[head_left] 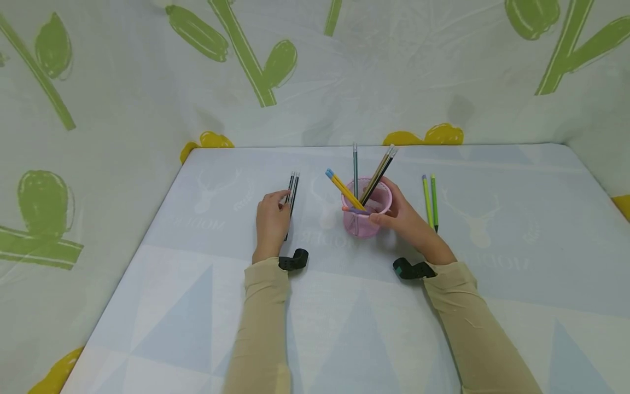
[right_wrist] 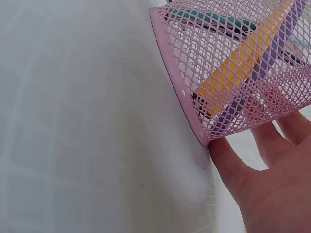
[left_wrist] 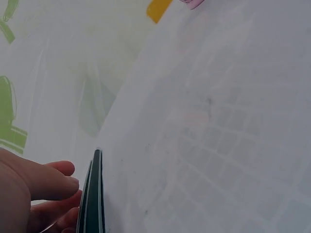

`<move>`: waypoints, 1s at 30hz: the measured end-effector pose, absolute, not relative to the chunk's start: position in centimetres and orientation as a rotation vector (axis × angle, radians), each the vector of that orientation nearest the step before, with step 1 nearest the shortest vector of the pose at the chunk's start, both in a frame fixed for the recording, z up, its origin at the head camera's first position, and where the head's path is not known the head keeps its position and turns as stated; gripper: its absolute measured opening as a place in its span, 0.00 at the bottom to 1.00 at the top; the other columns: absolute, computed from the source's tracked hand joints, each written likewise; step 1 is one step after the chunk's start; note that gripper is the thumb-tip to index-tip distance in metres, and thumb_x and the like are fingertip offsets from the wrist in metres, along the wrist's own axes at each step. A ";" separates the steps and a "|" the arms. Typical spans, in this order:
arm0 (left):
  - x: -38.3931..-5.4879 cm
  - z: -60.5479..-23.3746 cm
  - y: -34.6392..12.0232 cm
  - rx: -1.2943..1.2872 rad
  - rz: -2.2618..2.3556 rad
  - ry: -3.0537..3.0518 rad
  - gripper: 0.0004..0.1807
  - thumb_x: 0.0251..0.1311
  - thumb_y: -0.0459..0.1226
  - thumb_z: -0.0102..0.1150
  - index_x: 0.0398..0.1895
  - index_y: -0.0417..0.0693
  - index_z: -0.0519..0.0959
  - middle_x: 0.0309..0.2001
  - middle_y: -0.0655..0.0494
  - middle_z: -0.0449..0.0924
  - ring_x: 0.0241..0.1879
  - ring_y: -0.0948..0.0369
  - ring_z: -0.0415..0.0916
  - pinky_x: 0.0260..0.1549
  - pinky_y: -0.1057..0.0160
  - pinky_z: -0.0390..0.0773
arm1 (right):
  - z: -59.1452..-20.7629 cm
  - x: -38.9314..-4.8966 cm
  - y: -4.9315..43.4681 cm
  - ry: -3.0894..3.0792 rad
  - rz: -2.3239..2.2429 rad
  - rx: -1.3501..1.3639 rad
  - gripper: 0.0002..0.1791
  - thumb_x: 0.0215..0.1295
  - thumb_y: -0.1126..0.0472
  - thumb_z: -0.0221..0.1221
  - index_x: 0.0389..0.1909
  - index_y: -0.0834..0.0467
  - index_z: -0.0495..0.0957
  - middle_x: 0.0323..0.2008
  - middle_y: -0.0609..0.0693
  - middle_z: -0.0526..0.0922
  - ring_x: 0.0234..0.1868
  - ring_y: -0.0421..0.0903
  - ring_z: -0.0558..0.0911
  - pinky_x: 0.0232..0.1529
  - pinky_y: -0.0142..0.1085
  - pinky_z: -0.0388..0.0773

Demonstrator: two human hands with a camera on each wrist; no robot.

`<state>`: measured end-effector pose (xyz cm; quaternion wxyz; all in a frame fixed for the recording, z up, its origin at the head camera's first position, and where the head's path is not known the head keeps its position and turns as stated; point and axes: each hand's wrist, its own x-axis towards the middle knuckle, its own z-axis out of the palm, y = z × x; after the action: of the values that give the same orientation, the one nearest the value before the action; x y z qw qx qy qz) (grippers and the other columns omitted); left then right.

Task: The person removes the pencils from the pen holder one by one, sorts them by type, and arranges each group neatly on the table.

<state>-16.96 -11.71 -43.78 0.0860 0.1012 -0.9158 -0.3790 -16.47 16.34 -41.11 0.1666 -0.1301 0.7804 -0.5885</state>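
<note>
A pink mesh pencil cup [head_left: 367,231] stands in the middle of the table, with several pencils and pens leaning in it. My right hand [head_left: 406,219] holds the cup's right side, thumb near the front rim and fingers round the back. Through the mesh in the right wrist view, a yellow pencil [right_wrist: 243,58] and a purple pen [right_wrist: 265,63] show. To the left, dark striped pencils [head_left: 293,191] lie side by side on the table. My left hand [head_left: 272,221] is against their left side; in the left wrist view its thumb stands apart from the pencils [left_wrist: 95,194].
A yellow-green pen [head_left: 426,200] and a green pen [head_left: 434,200] lie right of the cup, partly behind my right forearm. The patterned tablecloth [head_left: 344,306] covers the table. Its far edge meets a pale wall covering [head_left: 344,82] with green plant prints.
</note>
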 end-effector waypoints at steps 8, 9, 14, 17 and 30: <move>-16.9 -43.4 -11.4 0.329 -1.234 -2.650 0.16 0.65 0.39 0.46 0.54 0.52 0.75 0.52 0.52 0.74 0.47 0.54 0.68 0.43 0.55 0.70 | -41.0 -16.5 16.3 2.221 -1.665 -0.366 0.47 0.57 0.51 0.60 0.70 0.38 0.39 0.70 0.47 0.50 0.70 0.49 0.51 0.64 0.57 0.54; -16.8 -43.3 -11.4 0.327 -1.236 -2.644 0.16 0.65 0.40 0.46 0.54 0.51 0.75 0.52 0.52 0.74 0.48 0.53 0.67 0.44 0.55 0.70 | -41.0 -16.5 16.3 2.215 -1.672 -0.365 0.47 0.57 0.51 0.60 0.70 0.39 0.39 0.69 0.48 0.51 0.70 0.49 0.52 0.64 0.57 0.54; -16.9 -43.1 -11.2 0.284 -1.230 -2.604 0.16 0.66 0.42 0.46 0.53 0.52 0.75 0.51 0.52 0.74 0.49 0.54 0.68 0.46 0.55 0.70 | -41.1 -16.6 16.4 2.212 -1.672 -0.360 0.47 0.57 0.51 0.60 0.70 0.39 0.39 0.69 0.48 0.50 0.70 0.49 0.51 0.64 0.57 0.54; -16.9 -42.9 -11.0 0.238 -1.274 -2.550 0.15 0.66 0.42 0.46 0.52 0.52 0.76 0.50 0.54 0.75 0.49 0.56 0.70 0.46 0.58 0.71 | -41.1 -16.6 16.4 2.224 -1.658 -0.360 0.47 0.57 0.50 0.60 0.70 0.38 0.39 0.69 0.47 0.51 0.70 0.49 0.51 0.64 0.57 0.54; -16.7 -42.1 -9.6 0.009 -1.538 -2.483 0.13 0.66 0.46 0.47 0.50 0.58 0.76 0.44 0.63 0.79 0.41 0.67 0.75 0.40 0.64 0.76 | -41.1 -16.5 16.4 2.214 -1.667 -0.361 0.47 0.57 0.51 0.60 0.70 0.39 0.38 0.70 0.48 0.50 0.70 0.49 0.51 0.64 0.57 0.54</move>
<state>-16.68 -9.57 -42.09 0.1103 0.0031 -0.8449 -0.5234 -16.52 16.38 -41.06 0.1724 -0.1273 0.7804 -0.5874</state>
